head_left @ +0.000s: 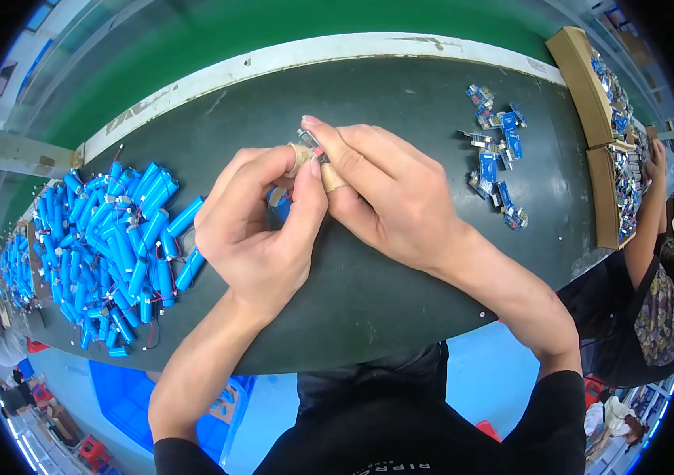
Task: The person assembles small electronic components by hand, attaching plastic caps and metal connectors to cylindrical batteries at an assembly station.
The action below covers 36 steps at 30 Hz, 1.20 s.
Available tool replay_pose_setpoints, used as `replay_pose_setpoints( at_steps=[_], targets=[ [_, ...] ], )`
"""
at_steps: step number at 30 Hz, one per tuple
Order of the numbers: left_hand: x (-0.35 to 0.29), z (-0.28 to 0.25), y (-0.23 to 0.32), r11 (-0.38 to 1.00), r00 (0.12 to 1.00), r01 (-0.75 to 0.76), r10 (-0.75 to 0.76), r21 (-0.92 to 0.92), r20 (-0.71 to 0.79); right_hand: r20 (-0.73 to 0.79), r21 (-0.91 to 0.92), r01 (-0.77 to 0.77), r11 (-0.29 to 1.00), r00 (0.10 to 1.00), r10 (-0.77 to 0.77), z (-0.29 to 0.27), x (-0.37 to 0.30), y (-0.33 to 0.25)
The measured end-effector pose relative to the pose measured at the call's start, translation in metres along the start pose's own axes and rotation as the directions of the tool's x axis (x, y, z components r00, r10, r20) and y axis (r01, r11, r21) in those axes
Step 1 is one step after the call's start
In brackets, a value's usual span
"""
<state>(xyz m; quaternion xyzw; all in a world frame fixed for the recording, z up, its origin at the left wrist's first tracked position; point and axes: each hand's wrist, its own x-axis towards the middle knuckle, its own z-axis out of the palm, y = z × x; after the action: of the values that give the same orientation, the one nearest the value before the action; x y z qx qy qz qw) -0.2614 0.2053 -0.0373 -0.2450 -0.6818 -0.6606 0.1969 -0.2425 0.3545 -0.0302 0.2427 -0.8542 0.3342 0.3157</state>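
Across the dark bench [376, 297], blue batteries [107, 241] lie heaped at left and boards [489, 165] lie scattered at right. Over the middle, the left hand [254, 226] and right hand [392, 186] meet, pinching a small metallic part [308, 140] between their fingertips; a blue piece [281, 210] shows behind the left hand's curled fingers.

Black short-sleeved shirt [368, 423], pale lettering [402, 465], 2 tan finger covers [334, 178]

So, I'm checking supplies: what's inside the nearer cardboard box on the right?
The cardboard box shows a jumble of small blue and silvery parts. The top ones cover whatever lies deeper, so the bottom can't be seen.
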Motion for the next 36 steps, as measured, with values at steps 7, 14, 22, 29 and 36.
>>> replay_pose_setpoints(
  at_steps=[7,14,22,29,36],
  targets=[
    [0.0044,-0.0018,-0.0002,0.999,0.998,-0.045,0.045,-0.001,0.050,-0.088,0.067,-0.006,0.998,0.996,0.012,0.0043,0.0002,0.0016],
    [0.0071,-0.0002,0.0028,0.991,0.991,-0.135,0.135,0.003,0.026,-0.155,0.165,0.020,0.986,0.988,0.005,0.0043,-0.0003,0.0030],
    [0.0071,-0.0003,0.0022,0.994,0.994,-0.108,0.108,-0.009,0.025,-0.119,0.202,-0.004,0.979,0.992,0.028,0.0014,0.0000,0.0037],
    [0.0066,-0.0007,0.0021,0.994,0.993,-0.111,0.111,-0.007,0.025,-0.117,0.204,0.007,0.979,0.993,0.017,0.0010,0.0002,0.0045],
    [0.0076,-0.0022,0.0042,0.990,0.989,-0.142,0.141,0.019,0.035,-0.115,0.193,0.031,0.981,0.993,-0.008,-0.0005,0.0013,0.0038]
  ],
)
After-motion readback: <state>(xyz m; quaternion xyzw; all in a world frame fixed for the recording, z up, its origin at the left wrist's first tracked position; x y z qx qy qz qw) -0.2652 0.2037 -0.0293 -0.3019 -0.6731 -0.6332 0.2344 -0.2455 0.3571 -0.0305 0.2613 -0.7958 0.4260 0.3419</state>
